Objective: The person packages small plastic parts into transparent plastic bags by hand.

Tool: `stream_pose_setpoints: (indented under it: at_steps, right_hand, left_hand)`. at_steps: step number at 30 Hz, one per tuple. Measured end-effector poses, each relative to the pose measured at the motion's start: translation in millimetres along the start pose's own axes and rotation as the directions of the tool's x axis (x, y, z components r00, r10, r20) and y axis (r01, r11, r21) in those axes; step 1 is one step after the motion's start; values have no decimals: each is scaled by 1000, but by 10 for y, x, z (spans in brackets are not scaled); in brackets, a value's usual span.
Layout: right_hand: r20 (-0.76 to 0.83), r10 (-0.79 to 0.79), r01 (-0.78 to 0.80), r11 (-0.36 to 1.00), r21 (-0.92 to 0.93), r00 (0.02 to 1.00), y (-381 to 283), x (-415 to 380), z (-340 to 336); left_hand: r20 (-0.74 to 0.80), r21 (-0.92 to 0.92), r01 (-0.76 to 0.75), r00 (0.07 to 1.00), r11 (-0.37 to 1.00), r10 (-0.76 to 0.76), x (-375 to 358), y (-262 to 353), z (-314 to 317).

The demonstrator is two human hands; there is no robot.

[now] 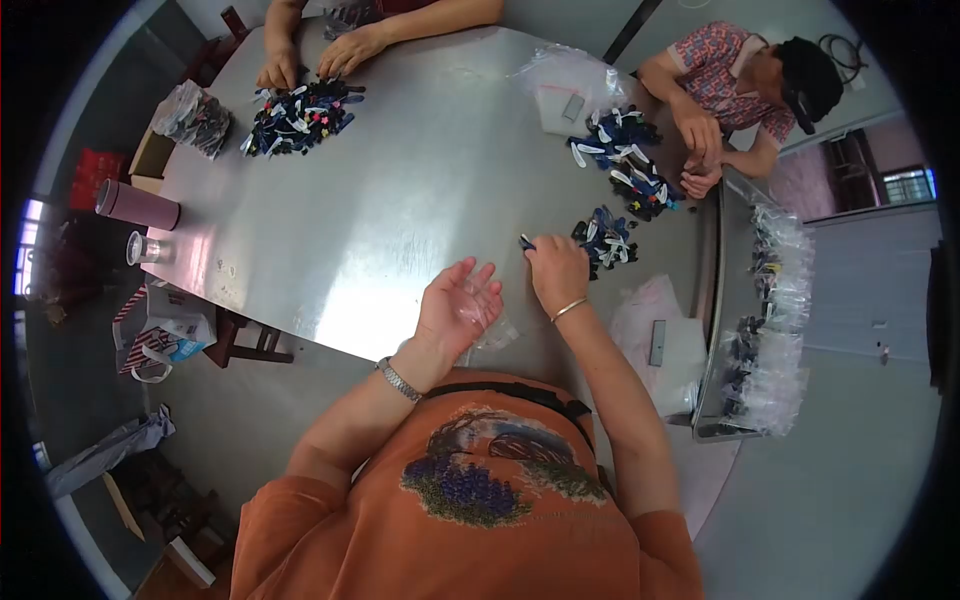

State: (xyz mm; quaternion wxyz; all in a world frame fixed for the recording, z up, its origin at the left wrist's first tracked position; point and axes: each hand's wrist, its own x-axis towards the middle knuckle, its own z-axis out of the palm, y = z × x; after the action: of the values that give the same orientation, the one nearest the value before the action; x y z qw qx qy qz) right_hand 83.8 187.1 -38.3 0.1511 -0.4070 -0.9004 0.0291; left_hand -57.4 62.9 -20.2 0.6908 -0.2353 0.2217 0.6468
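I see the desk, a bare metal surface. A pile of small dark and white pieces lies just beside my right hand. My left hand rests palm up, fingers spread, holding a clear bag. Right fingers pinch one dark piece.

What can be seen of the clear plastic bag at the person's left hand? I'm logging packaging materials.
The clear plastic bag is small, thin and see-through, with glossy crinkles. It lies flat on the metal table, partly under the open left hand, whose fingers rest on it. It looks empty, though that is hard to tell. The right hand is apart from it, pinching a small dark piece.
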Motion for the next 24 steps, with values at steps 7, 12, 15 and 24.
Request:
stream_pose_setpoints:
  at_steps: [7,12,15,24]
  right_hand:
    - [18,56,-56,998,26,998,-69,-154,-111]
    - [22,68,-67,997,-25,997,-69,-140,-28]
    - [83,55,-49,996,-77,995,-68,-176,-59]
    - [178,-5,-92,841,533,984,-432,-529,-1113]
  left_hand:
    - [21,-16,-34,999,999,35,22,22,10]
    - [25,-12,-48,999,999,48,29,11,12]
    - [-9,-24,-80,997,997,79,20,-3,6]
    - [-56,-30,-148,988,988,146,48,-119,81]
